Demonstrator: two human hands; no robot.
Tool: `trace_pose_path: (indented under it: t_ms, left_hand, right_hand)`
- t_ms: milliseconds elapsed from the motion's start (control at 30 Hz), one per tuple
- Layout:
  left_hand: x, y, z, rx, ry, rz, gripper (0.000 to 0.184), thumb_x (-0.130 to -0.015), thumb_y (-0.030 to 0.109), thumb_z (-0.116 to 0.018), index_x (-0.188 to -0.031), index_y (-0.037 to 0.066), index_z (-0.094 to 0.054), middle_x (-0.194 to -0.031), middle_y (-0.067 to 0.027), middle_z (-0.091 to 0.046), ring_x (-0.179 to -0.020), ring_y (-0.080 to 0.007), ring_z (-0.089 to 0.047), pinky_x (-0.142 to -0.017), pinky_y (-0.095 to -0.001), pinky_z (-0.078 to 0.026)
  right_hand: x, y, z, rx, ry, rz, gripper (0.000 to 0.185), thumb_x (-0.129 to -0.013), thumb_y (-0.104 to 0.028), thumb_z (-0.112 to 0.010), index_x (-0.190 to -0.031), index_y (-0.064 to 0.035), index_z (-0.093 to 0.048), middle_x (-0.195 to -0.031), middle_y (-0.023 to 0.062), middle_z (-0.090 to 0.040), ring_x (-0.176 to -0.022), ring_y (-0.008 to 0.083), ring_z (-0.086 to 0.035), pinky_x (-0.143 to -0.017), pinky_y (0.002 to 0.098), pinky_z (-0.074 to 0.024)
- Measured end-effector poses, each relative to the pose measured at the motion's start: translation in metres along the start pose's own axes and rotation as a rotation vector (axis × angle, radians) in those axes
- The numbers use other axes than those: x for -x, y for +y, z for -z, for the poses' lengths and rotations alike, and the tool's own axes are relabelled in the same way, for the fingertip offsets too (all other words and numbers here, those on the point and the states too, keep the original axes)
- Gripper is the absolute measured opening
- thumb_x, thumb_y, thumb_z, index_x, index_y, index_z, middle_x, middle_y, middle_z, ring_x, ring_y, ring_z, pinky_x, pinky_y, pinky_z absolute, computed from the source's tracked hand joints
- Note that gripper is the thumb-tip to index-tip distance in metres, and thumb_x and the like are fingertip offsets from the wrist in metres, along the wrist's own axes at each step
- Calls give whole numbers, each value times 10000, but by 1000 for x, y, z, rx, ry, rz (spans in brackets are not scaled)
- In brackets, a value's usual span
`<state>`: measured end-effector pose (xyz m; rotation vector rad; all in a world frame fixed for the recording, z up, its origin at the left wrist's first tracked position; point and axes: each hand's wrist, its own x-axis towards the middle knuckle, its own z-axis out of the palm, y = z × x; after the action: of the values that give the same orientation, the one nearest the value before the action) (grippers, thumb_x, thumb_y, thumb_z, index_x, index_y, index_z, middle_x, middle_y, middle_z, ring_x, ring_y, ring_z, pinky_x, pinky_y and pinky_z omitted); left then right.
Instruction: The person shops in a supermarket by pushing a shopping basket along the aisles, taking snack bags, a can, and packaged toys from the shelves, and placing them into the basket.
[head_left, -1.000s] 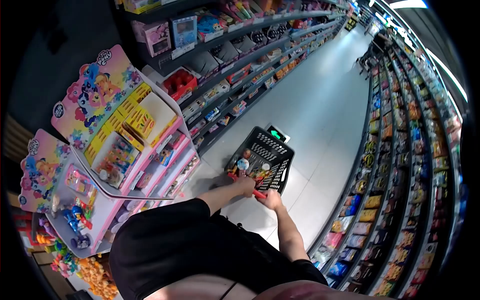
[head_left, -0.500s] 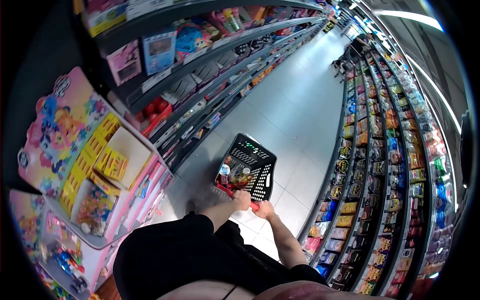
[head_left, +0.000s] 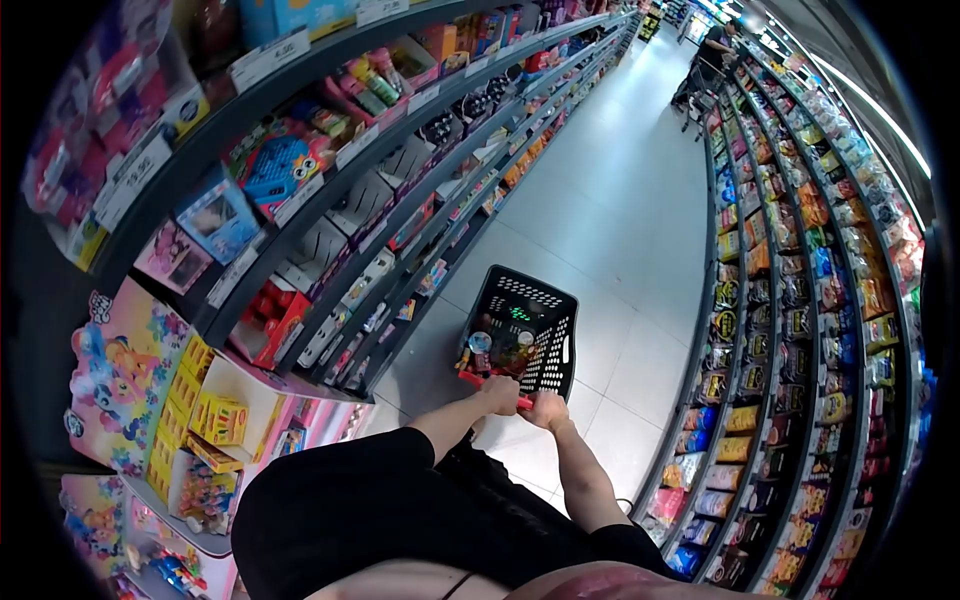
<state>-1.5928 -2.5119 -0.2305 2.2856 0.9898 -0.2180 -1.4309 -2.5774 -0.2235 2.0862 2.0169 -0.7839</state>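
In front of me in the aisle is a black shopping basket with perforated walls and a red push handle. My left hand is wrapped round the middle of that handle. Close beside it, my right hand grips the handle's right end. Inside the basket lie several small goods, among them a round-lidded container; the rest are too small to name. Whatever carries the basket underneath is hidden.
Toy shelves line the left, with a colourful cardboard display nearer me. Shelves of bagged snacks curve along the right. A person stands by a cart farther up the tiled aisle.
The view has shifted: the left shelves and display show nearer and lower, and the basket appears slightly farther right. Both hands keep their hold on the handle.
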Motion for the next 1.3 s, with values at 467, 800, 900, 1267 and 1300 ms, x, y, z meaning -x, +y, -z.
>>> trace_pose_path:
  t_ms: [467, 800, 900, 1267, 1300]
  left_hand:
    - [-135, -14, 96, -106, -69, 136, 313, -702, 247, -688, -908, 17, -742, -959, -201, -721, -942, -340, -699, -833, -435, -554]
    - [-226, -37, 143, -75, -31, 84, 301, -701, 207, -675, -902, -6, -742, -955, -206, -723, -924, -332, -706, -822, -429, -559]
    - [-246, -39, 182, -46, -75, 102, 294, -698, 206, -678, -890, -5, -747, -941, -206, -724, -917, -333, -708, -820, -430, -560]
    - [-333, -101, 223, -32, -73, -42, 306, -674, 248, -699, -878, 28, -757, -947, -181, -731, -914, -313, -713, -823, -421, -564]
    - [-342, -106, 224, -42, -73, -54, 304, -668, 254, -705, -871, 33, -758, -940, -177, -731, -909, -312, -714, -822, -422, -564]
  right_hand:
    - [-137, 56, 83, -77, -16, 63, 570, -726, -549, -704, -932, -18, -718, -953, 228, -710, -897, 373, -697, -831, 463, -555]
    - [-215, 88, 151, -127, 13, 110, 535, -745, -548, -704, -895, -35, -729, -903, 234, -705, -865, 397, -688, -772, 499, -558]
    - [-261, 108, 154, -71, -38, 155, 441, -762, -521, -693, -878, -98, -741, -829, 201, -707, -796, 382, -692, -727, 488, -558]
    - [-343, 109, 193, -66, -11, 45, 429, -759, -482, -702, -852, -65, -747, -783, 234, -687, -767, 402, -680, -717, 489, -539]
    - [-349, 110, 198, -48, -31, 52, 429, -759, -482, -702, -852, -65, -747, -783, 234, -687, -767, 402, -680, -717, 489, -539]
